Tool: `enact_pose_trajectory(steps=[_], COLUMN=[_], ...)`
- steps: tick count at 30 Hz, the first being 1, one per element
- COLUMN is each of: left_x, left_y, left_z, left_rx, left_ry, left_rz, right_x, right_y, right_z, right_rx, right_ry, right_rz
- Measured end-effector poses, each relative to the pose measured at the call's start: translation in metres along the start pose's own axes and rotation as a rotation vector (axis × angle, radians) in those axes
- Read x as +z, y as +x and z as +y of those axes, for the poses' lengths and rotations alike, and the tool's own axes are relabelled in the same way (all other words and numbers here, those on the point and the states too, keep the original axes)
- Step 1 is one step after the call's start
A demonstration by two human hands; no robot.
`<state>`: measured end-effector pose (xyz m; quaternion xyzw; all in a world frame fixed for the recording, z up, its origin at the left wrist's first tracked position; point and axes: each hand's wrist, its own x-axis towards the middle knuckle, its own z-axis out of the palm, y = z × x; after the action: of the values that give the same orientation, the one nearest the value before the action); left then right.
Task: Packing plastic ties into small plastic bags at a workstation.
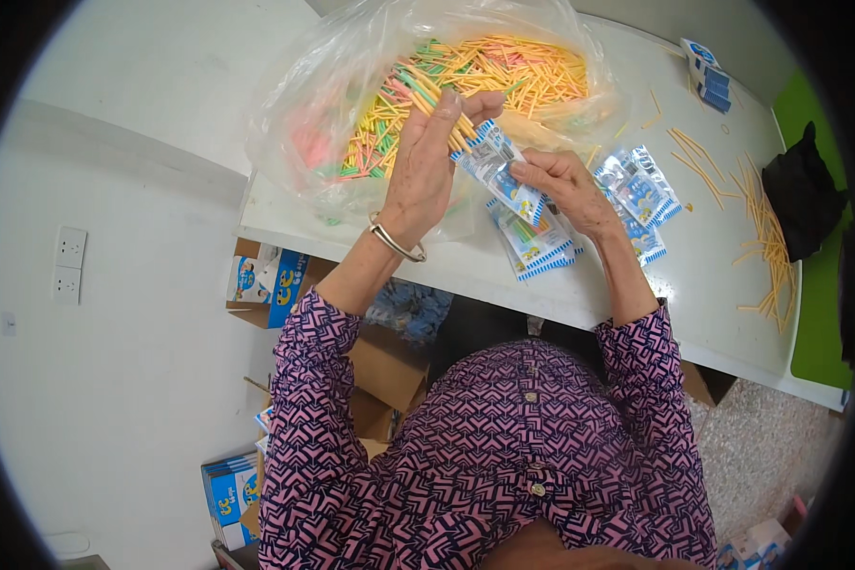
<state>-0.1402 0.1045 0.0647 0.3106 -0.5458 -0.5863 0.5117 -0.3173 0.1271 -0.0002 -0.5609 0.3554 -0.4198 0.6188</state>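
Note:
My left hand (422,180) is closed round a small bundle of thin yellow, green and pink sticks (463,131). Their lower ends meet the top of a blue-and-white plastic packet (500,169); how far they reach inside it I cannot tell. Thumb and fingers of my right hand (568,188) pinch that packet along its right side. Behind my hands lies a large clear plastic bag (299,104), spread wide and full of loose coloured sticks (532,71). Just below the held packet, a few packets (534,245) lie overlapping, with coloured sticks showing through the top one.
More blue-and-white packets (641,190) lie right of my right hand. Loose yellow sticks (768,233) are scattered along the table's right side, beside a black cloth (803,195). A blue-and-white stack (708,76) stands at the far right. Printed boxes (285,290) sit under the white table (703,285).

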Motion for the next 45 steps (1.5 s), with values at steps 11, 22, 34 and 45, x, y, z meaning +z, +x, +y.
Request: enact_pose_trajectory(steps=[11,22,34,45], left_x=[-0.005,0.003,-0.005,-0.02], left_y=[-0.002,-0.012,-0.014,-0.004], left_z=[-0.004,-0.005,-0.012,-0.006], left_rx=[-0.003,0.026,-0.056,0.134], left_ry=[0.085,0.228,0.283,0.991], left_rz=[-0.045,-0.063,-0.088,-0.267], right_x=[0.0,-0.003,-0.004,-0.002], right_y=[-0.003,-0.002,0.001,0.001], right_z=[-0.003,-0.002,0.009,0.006], right_rx=[-0.025,-0.099,-0.11,-0.094], right_ry=[-0.025,-0.098,-0.044,0.058], right_rz=[-0.049,-0.036,0.03,0.054])
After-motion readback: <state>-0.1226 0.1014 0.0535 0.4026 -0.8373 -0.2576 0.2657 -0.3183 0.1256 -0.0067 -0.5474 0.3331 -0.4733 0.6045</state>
